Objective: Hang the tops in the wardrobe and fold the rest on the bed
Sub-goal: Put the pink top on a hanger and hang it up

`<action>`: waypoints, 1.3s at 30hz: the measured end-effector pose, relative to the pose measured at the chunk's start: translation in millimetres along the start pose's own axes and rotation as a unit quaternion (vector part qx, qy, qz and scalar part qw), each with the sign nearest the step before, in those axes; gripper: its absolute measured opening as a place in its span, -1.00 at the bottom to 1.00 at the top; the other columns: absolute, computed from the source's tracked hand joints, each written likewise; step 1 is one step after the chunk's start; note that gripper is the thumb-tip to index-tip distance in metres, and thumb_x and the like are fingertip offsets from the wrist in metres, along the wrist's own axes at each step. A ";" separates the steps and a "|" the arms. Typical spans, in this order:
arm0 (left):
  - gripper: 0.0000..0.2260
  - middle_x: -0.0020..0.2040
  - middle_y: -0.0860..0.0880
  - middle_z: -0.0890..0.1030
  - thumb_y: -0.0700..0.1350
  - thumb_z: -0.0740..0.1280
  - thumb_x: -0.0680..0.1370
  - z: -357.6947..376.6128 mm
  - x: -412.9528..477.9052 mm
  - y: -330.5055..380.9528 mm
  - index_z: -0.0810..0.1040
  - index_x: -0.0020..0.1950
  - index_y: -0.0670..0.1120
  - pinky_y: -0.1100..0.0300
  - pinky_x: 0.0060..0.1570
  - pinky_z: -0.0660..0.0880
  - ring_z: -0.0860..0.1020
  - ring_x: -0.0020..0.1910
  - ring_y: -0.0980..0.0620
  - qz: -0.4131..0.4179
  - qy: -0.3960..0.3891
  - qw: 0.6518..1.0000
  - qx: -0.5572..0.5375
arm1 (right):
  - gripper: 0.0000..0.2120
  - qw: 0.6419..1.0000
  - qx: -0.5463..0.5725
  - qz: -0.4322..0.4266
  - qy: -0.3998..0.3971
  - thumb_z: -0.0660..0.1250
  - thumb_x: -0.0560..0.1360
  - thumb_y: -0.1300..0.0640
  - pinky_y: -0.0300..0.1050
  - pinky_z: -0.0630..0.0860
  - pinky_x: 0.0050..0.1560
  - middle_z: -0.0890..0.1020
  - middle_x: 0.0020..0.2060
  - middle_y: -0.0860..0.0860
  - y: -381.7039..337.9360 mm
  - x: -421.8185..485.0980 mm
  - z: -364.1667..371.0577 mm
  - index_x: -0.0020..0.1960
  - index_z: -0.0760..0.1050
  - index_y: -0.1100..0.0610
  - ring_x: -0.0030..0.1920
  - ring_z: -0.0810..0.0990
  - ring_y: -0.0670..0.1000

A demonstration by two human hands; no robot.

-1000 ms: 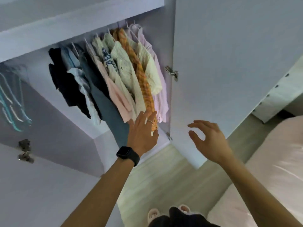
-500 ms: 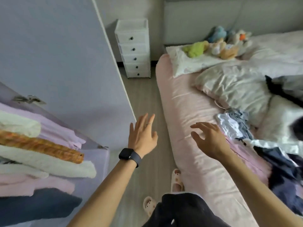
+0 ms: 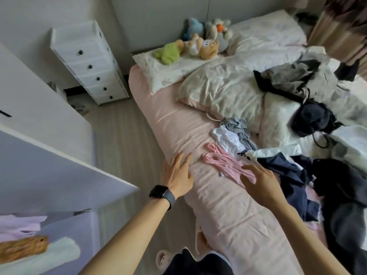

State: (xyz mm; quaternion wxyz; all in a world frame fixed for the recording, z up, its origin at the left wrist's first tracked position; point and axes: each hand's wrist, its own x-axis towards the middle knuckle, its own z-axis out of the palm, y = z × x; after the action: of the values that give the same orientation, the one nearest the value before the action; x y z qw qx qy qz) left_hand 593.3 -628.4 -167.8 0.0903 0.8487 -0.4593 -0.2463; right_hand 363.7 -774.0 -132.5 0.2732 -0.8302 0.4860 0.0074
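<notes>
Near the floor-side edge of the pink-sheeted bed (image 3: 178, 126), a crumpled pale pink cotton garment (image 3: 222, 163) lies slantwise, its near end under the right hand (image 3: 260, 181), whose spread, empty fingers perhaps touch it. The left hand (image 3: 176, 173), splayed and empty, sits farther left at that edge.

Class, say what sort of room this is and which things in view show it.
Most likely a bedroom: a bed with a pink sheet, soft toys on the pillow, and a wardrobe with hanging tops.
</notes>
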 end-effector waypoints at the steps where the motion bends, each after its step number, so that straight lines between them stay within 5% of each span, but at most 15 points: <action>1: -0.39 0.64 0.02 0.00 0.00 0.20 0.63 9.9 15.1 4.0 0.04 0.64 0.07 -0.18 0.53 -0.06 -0.07 0.61 0.01 -0.010 -0.015 1.000 0.001 | -0.67 1.000 -0.001 0.004 -0.013 0.43 0.54 0.06 0.00 0.37 0.31 0.56 0.37 0.04 10.8 16.3 2.5 0.30 0.59 0.02 0.31 0.50 0.22; 14: -0.38 0.64 -0.01 -0.01 0.02 0.16 0.63 194.7 160.9 -29.2 -0.01 0.64 0.02 -0.11 0.52 0.09 0.02 0.60 -0.08 -0.115 -0.156 0.981 0.004 | -0.44 0.972 -0.101 0.002 -0.211 0.29 0.60 -0.03 0.06 0.42 0.30 0.42 0.46 0.13 93.8 225.7 146.9 0.54 0.25 0.08 0.37 0.45 0.22; 19: -0.32 0.64 -0.01 -0.22 0.07 0.16 0.66 264.3 185.0 -37.3 -0.19 0.65 0.06 -0.12 0.52 0.15 -0.06 0.62 -0.08 -0.130 -0.215 0.967 -0.036 | -0.39 0.973 -0.092 -0.020 -0.209 0.28 0.61 -0.02 0.11 0.40 0.31 0.34 0.51 0.13 114.8 270.8 202.5 0.58 0.17 0.07 0.40 0.40 0.23; 23: -0.27 0.60 0.02 -0.35 0.05 0.19 0.66 292.5 189.3 -32.8 -0.28 0.62 0.05 -0.04 0.58 -0.01 -0.26 0.60 -0.02 -0.133 -0.226 0.959 -0.105 | -0.47 0.978 -0.100 -0.038 -0.181 0.28 0.62 -0.07 0.12 0.45 0.17 0.50 0.35 0.14 125.4 287.9 228.4 0.52 0.27 0.04 0.27 0.45 0.22; 26: -0.29 0.63 0.02 -0.27 0.01 0.22 0.65 284.2 190.2 -38.1 -0.18 0.65 0.06 0.09 0.57 -0.01 -0.19 0.62 -0.01 -0.148 -0.238 0.949 -0.142 | -0.65 0.981 -0.101 -0.040 -0.159 0.27 0.61 -0.08 0.07 0.48 -0.06 0.59 0.14 0.14 125.6 283.3 232.1 0.32 0.49 0.07 0.12 0.53 0.24; 31: -0.41 0.55 -0.03 0.32 0.02 0.28 0.61 218.6 185.6 -39.8 0.18 0.61 0.02 0.18 0.22 0.45 0.47 0.38 -0.06 -0.214 -0.220 0.921 -0.241 | -0.73 0.988 -0.030 -0.049 -0.146 0.32 0.59 0.00 -0.03 0.41 -0.17 0.62 0.01 0.12 104.8 255.0 191.8 0.26 0.58 -0.02 -0.05 0.61 0.27; 39: -0.39 0.33 0.05 0.51 0.02 0.48 0.46 57.3 118.5 -14.1 0.34 0.46 0.11 0.18 0.22 0.46 0.50 0.25 0.10 -0.190 -0.073 0.875 -0.439 | -0.74 0.986 0.067 -0.118 -0.097 0.46 0.50 0.11 -0.01 0.51 -0.05 0.65 -0.06 -0.03 38.8 162.7 53.9 0.18 0.66 -0.07 -0.08 0.62 0.07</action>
State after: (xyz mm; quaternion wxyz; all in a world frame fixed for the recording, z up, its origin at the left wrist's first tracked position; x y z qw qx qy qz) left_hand 629.0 -714.0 -262.2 0.3713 0.7720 -0.1391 -0.4968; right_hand 431.8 -894.5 -240.9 0.3730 -0.8568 0.3553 0.0228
